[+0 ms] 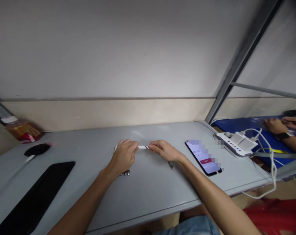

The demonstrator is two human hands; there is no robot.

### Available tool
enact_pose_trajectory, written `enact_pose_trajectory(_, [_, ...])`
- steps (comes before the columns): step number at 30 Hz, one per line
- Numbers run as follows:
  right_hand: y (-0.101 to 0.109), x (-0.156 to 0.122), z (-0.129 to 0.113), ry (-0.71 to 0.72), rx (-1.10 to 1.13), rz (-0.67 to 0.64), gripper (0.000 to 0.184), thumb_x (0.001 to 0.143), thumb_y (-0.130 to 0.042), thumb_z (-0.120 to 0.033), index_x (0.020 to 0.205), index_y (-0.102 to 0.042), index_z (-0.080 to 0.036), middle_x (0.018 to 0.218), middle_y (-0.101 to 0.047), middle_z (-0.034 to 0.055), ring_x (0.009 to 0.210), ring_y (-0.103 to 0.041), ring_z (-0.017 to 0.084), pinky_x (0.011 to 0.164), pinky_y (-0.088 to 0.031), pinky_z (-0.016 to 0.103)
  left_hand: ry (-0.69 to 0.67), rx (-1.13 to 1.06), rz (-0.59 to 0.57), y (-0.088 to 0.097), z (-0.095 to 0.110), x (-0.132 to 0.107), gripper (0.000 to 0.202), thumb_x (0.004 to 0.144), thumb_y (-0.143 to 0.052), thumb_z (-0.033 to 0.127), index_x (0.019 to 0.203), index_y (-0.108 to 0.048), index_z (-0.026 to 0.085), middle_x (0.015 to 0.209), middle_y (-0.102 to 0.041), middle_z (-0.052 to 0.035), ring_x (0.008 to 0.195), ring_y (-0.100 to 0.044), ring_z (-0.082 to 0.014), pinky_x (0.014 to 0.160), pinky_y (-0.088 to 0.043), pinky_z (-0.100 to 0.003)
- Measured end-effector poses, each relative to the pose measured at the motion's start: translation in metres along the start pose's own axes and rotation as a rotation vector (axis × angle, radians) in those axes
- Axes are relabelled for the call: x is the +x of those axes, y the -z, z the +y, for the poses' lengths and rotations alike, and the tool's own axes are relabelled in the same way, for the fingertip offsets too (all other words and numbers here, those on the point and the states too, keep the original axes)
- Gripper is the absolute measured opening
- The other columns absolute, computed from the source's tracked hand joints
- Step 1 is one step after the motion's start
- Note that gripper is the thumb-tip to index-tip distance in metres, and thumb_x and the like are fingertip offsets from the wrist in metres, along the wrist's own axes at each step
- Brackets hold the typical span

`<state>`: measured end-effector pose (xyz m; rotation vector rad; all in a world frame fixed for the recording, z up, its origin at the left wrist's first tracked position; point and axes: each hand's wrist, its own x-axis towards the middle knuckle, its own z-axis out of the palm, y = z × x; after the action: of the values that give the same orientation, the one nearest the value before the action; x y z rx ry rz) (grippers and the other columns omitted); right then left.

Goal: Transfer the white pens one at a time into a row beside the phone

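My left hand and my right hand meet over the middle of the grey table. Both pinch the ends of a small white pen-like piece held level between them. Under the left hand lie a few pens, tips toward me. One more pen tip pokes out beneath my right wrist. What else the fingers cover is hidden.
A lit phone lies right of my hands. A white power strip with chargers and cables sits at the table's right end. At left are a black pad, a black mouse-like object and a bottle. Another person's hands rest on a blue surface.
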<state>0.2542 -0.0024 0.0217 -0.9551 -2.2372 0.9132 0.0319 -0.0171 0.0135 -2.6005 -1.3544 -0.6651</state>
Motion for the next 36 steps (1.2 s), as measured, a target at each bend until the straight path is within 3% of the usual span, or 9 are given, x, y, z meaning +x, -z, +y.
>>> enact_pose_trajectory(7, [-0.005,0.003,0.005,0.262,-0.272,0.202,0.029,0.097,-0.041,-0.032,0.106,-0.064,-0.017,0.093,-0.065,0.0083,0.082,-0.056,0.016,0.075,-0.039,0.026,0.124,-0.130,-0.025,-0.003,-0.004,-0.001,0.020,0.090,-0.033,0.015,0.076,-0.046,0.020,0.073,-0.055,-0.0004,0.072,-0.049,-0.0172,0.070,-0.034,-0.030])
enact_pose_trajectory(10, [-0.004,0.003,0.008,0.200,-0.248,0.211,0.028,0.094,-0.047,-0.035,0.107,-0.065,-0.018,0.090,-0.066,0.0063,0.076,-0.056,0.014,0.071,-0.040,0.025,0.139,-0.122,-0.047,-0.005,-0.005,-0.001,0.022,0.095,-0.031,0.025,0.081,-0.048,0.020,0.079,-0.056,-0.0005,0.076,-0.051,-0.0174,0.072,-0.034,-0.031])
enact_pose_trajectory(14, [-0.005,0.004,0.009,0.065,-0.143,0.209,0.027,0.094,-0.046,-0.033,0.089,-0.067,-0.016,0.074,-0.064,0.0021,0.062,-0.051,0.011,0.061,-0.037,0.023,0.135,-0.092,-0.063,-0.006,-0.006,-0.002,0.025,0.097,-0.030,0.030,0.086,-0.050,0.020,0.084,-0.057,-0.0018,0.081,-0.051,-0.0186,0.074,-0.034,-0.032])
enact_pose_trajectory(18, [-0.007,0.006,0.009,0.085,0.010,0.308,0.020,0.083,-0.061,-0.030,0.098,-0.063,-0.017,0.087,-0.063,0.0034,0.071,-0.053,0.012,0.062,-0.039,0.022,0.122,-0.077,-0.081,-0.005,-0.004,-0.002,0.023,0.097,-0.032,0.031,0.092,-0.051,0.020,0.089,-0.058,-0.0026,0.086,-0.051,-0.0195,0.076,-0.034,-0.033])
enact_pose_trajectory(22, [-0.006,0.006,0.009,-0.030,0.066,0.214,0.026,0.087,-0.054,-0.039,0.088,-0.065,-0.015,0.069,-0.060,0.0008,0.060,-0.050,0.011,0.059,-0.038,0.023,0.102,-0.078,-0.091,-0.004,-0.002,-0.002,0.023,0.097,-0.030,0.031,0.095,-0.051,0.021,0.092,-0.059,-0.0024,0.090,-0.051,-0.0197,0.077,-0.033,-0.034])
enact_pose_trajectory(24, [-0.005,0.005,0.009,-0.023,0.062,0.214,0.027,0.089,-0.050,-0.037,0.081,-0.065,-0.015,0.068,-0.060,0.0010,0.062,-0.051,0.012,0.059,-0.038,0.023,0.099,-0.077,-0.100,-0.005,-0.002,-0.003,0.023,0.098,-0.030,0.031,0.096,-0.051,0.021,0.094,-0.060,-0.0025,0.091,-0.051,-0.0199,0.077,-0.033,-0.034])
enact_pose_trajectory(28, [-0.003,0.005,0.012,0.024,0.096,0.277,0.023,0.080,-0.062,-0.030,0.099,-0.063,-0.017,0.085,-0.063,0.0025,0.072,-0.055,0.013,0.063,-0.040,0.023,0.117,-0.086,-0.114,-0.006,-0.002,-0.003,0.023,0.098,-0.030,0.030,0.097,-0.051,0.022,0.092,-0.060,-0.0024,0.090,-0.052,-0.0198,0.076,-0.033,-0.033])
enact_pose_trajectory(32, [-0.003,0.005,0.014,-0.027,0.019,0.207,0.020,0.087,-0.052,-0.029,0.087,-0.066,-0.016,0.070,-0.061,0.0010,0.062,-0.051,0.012,0.061,-0.039,0.024,0.115,-0.093,-0.106,-0.007,-0.002,-0.003,0.024,0.098,-0.029,0.030,0.096,-0.052,0.022,0.093,-0.061,-0.0026,0.090,-0.052,-0.0197,0.077,-0.033,-0.033])
enact_pose_trajectory(36, [-0.005,0.005,0.012,0.036,0.011,0.278,0.019,0.078,-0.064,-0.022,0.096,-0.064,-0.017,0.086,-0.064,0.0028,0.073,-0.054,0.013,0.065,-0.039,0.024,0.109,-0.099,-0.113,-0.008,-0.002,-0.003,0.025,0.098,-0.028,0.032,0.098,-0.052,0.022,0.092,-0.061,-0.0028,0.089,-0.052,-0.0199,0.076,-0.033,-0.033])
